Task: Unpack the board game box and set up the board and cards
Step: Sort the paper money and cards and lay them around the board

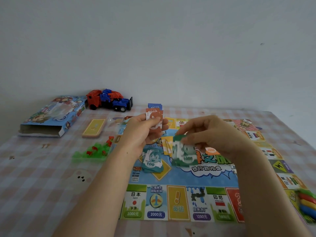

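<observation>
The colourful game board (179, 204) lies flat on the checked tablecloth. My left hand (142, 132) grips a stack of play-money notes (153, 115), orange in front and blue behind, above the board's far edge. My right hand (212, 134) pinches a green 1000 note (183, 153) just above the board's middle; the note is blurred. A teal pile of 100 notes (151, 160) and several yellow notes (166, 146) lie on the board. The opened game box (51, 117) lies at the far left.
A red and blue toy truck (109, 100) stands at the back by the wall. A yellow card deck (94, 128) and a heap of green and red plastic houses (95, 150) lie left of the board. Coloured pawns (307, 202) sit at the right edge.
</observation>
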`<state>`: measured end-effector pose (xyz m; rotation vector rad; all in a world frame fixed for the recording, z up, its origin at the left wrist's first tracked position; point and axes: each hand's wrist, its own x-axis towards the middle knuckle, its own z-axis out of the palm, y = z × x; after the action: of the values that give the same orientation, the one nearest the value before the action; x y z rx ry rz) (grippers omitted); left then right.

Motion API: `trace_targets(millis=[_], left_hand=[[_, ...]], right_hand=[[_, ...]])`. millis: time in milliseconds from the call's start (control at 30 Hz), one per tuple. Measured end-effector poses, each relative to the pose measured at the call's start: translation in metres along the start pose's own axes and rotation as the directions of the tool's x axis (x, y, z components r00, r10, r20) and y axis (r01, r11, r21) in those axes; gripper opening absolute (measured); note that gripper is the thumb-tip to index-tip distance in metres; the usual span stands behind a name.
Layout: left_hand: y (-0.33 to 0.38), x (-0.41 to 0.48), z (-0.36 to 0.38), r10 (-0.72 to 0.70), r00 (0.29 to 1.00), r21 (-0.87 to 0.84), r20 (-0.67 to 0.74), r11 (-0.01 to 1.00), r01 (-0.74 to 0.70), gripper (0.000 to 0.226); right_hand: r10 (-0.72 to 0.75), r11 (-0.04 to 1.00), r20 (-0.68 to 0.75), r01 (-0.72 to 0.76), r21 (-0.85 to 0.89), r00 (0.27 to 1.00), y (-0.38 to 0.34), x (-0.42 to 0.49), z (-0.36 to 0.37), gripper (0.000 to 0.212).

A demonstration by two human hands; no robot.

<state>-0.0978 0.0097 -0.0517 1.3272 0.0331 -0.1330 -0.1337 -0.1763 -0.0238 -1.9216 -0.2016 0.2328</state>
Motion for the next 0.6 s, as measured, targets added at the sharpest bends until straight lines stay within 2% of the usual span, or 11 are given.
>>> trace_targets(millis=[100,200,300,400,467,533,600], left_hand=[[-0.001,0.000,0.001,-0.007,1.000,0.008,0.007,1.000,0.007,0.013],[-0.001,0.000,0.001,-0.006,1.000,0.023,0.007,1.000,0.006,0.011],[-0.002,0.001,0.002,-0.002,1.000,0.041,0.024,0.999,0.001,0.011],[-0.004,0.000,0.002,-0.001,0.999,0.078,0.049,0.997,-0.003,0.013],[-0.006,-0.001,0.001,-0.002,0.999,0.107,0.052,0.994,-0.004,0.014],[-0.006,-0.001,0.002,0.002,0.998,0.136,0.058,0.991,-0.010,0.016],[-0.006,-0.001,0.004,0.005,0.998,0.166,0.061,0.986,-0.015,0.018]], right_hand=[[0.066,0.989,0.198,-0.038,-0.141,0.978,0.000,-0.001,0.003,0.015],[0.130,0.963,0.225,-0.070,-0.259,0.966,0.003,0.001,0.006,0.015],[0.149,0.948,0.189,-0.086,-0.307,0.971,0.004,0.002,0.007,0.013],[0.116,0.954,0.072,-0.091,-0.286,0.991,0.006,0.001,0.006,0.007],[0.059,0.973,-0.087,-0.077,-0.218,0.994,0.009,0.004,0.004,0.001],[-0.005,0.988,-0.272,-0.037,-0.150,0.962,0.013,0.009,0.003,0.006],[-0.040,0.996,-0.398,0.003,-0.093,0.916,0.014,0.014,0.007,0.009]])
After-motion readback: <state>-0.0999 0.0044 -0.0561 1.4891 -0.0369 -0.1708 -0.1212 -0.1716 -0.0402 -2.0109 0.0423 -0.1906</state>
